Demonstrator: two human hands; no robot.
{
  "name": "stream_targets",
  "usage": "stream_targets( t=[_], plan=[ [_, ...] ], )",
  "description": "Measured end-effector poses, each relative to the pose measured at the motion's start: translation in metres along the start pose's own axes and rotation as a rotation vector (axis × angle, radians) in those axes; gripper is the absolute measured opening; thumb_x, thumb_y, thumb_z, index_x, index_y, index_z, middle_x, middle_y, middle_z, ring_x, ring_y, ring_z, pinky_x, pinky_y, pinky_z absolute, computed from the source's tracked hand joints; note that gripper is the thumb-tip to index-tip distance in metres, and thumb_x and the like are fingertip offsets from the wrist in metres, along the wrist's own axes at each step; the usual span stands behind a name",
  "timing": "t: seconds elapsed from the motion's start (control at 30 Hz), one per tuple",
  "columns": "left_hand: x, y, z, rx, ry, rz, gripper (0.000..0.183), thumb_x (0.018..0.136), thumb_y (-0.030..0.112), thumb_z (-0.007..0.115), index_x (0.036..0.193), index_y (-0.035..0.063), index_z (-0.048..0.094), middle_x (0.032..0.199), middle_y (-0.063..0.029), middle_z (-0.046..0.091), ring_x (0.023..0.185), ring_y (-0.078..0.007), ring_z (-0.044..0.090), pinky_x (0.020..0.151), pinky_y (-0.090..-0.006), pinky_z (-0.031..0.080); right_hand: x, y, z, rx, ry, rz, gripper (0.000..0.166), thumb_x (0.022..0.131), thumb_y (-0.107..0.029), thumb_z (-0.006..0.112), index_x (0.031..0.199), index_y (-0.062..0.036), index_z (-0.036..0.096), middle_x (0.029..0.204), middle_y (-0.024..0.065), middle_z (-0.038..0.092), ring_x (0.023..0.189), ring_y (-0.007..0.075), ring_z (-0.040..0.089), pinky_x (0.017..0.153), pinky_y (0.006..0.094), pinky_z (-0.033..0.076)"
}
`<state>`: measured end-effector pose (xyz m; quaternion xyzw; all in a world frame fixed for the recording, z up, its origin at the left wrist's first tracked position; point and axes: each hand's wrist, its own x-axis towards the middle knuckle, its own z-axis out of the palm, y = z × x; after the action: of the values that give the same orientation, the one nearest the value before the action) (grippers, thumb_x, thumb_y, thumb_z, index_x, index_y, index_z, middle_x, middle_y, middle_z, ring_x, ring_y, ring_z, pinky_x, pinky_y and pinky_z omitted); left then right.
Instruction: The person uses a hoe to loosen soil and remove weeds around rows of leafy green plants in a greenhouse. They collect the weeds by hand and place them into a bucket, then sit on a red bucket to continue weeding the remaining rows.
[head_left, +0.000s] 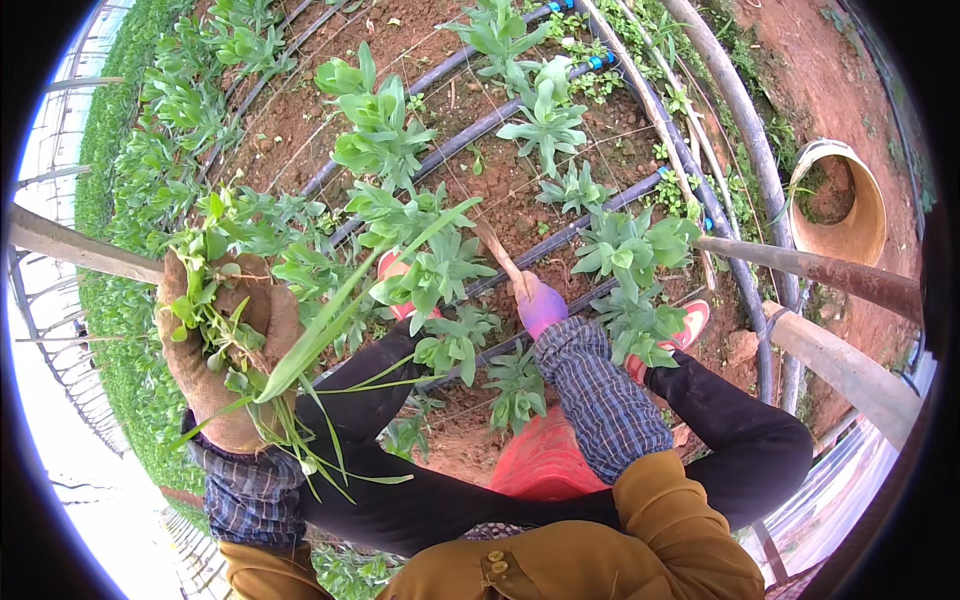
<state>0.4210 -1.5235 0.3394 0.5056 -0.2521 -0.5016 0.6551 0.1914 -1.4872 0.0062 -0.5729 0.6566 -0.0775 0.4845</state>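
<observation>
My left hand (229, 345), in a soiled tan glove, is raised at the left and shut on a bunch of pulled weeds (244, 352). Long grass blades in the bunch reach out over my knee. In the middle, my right hand (538, 300), wearing a purple glove with a tan finger area, grips a wooden handle (496, 247). The handle points away to soil beside a leafy grey-green crop plant (442, 262); whether a tool head is at its far end I cannot tell. Black drip irrigation pipe (551, 246) passes just beyond this hand.
Between my legs sits a red plastic bucket or stool (544, 457). More crop plants (634, 255) stand near my shoes, with thin netting strings among them. Poles (810, 274) and thick pipe (739, 315) border the bed at right. A tan bucket (844, 217) lies on its side beyond.
</observation>
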Motion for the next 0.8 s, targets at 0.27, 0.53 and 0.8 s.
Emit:
stream_targets(
  t=[0.27,0.53,0.8],
  plan=[
    [-0.017,0.005,0.033,-0.055,0.183,0.059,0.033,0.090,0.040,0.046,0.110,0.0148,0.055,0.084,-0.0067,0.059,0.040,-0.0098,0.041,0.032,-0.0196,0.033,-0.090,0.057,-0.008,0.291,0.065,0.025,0.028,0.087,-0.027,0.048,0.104,-0.0056,0.057,0.076,0.0205,0.060,0.070,0.0371,0.059,0.062,0.0433,0.046],
    [-0.016,0.016,0.005,-0.046,-0.047,-0.105,0.040,0.084,0.050,0.051,0.100,0.0126,0.057,0.077,-0.0024,0.058,0.040,-0.0121,0.038,0.035,-0.0257,0.029,-0.001,-0.060,-0.041,0.641,-0.115,0.207,0.034,0.088,-0.020,0.047,0.119,-0.0040,0.047,0.076,0.0149,0.059,0.064,0.0311,0.059,0.059,0.0377,0.047],
    [0.002,0.014,-0.002,-0.066,-0.081,-0.045,0.043,0.090,0.049,0.041,0.064,0.0153,0.041,0.049,0.0030,0.029,0.033,-0.0101,0.026,0.029,-0.0236,0.022,-0.006,0.020,0.002,0.389,0.153,-0.116,0.037,0.089,-0.014,0.046,0.125,-0.0040,0.046,0.104,0.0210,0.059,0.091,0.0297,0.061,0.077,0.0334,0.047]
  ],
)
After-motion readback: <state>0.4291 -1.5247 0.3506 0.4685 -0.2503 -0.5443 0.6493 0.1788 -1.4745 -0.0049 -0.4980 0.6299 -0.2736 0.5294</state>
